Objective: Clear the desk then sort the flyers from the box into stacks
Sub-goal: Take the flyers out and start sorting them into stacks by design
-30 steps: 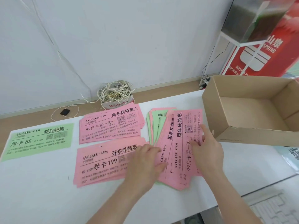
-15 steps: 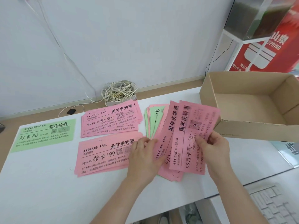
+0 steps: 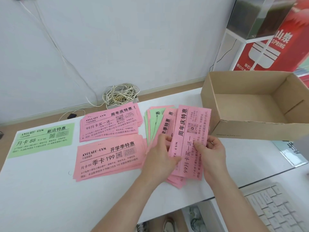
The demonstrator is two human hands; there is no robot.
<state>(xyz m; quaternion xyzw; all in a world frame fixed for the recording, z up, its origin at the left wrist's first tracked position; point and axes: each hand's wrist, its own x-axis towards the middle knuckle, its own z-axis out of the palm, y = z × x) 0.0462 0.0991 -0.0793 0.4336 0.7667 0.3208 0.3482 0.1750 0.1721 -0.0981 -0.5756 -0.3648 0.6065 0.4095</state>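
On the white desk (image 3: 41,190) lie three sorted piles: a green flyer (image 3: 41,139) at the left, a pink stack (image 3: 110,124) behind, and a second pink stack (image 3: 108,158) in front. An unsorted fan of pink and green flyers (image 3: 155,123) lies right of them. Above that fan I hold pink flyers (image 3: 190,136) lifted off it. My right hand (image 3: 210,156) pinches their right side, thumb on the print. My left hand (image 3: 160,156) grips their left edge. The open cardboard box (image 3: 250,129) stands at the right and looks empty.
A coil of white cable (image 3: 120,94) sits on a small box beyond the desk's far edge, by a small black plug (image 3: 71,116). A white keyboard (image 3: 280,208) lies low at the right. A red sign and white rack (image 3: 267,47) stand behind the box.
My right hand has lifted pink flyers off the fanned pile, where they lay flat a second ago. My left hand has come up to take hold of their left edge.
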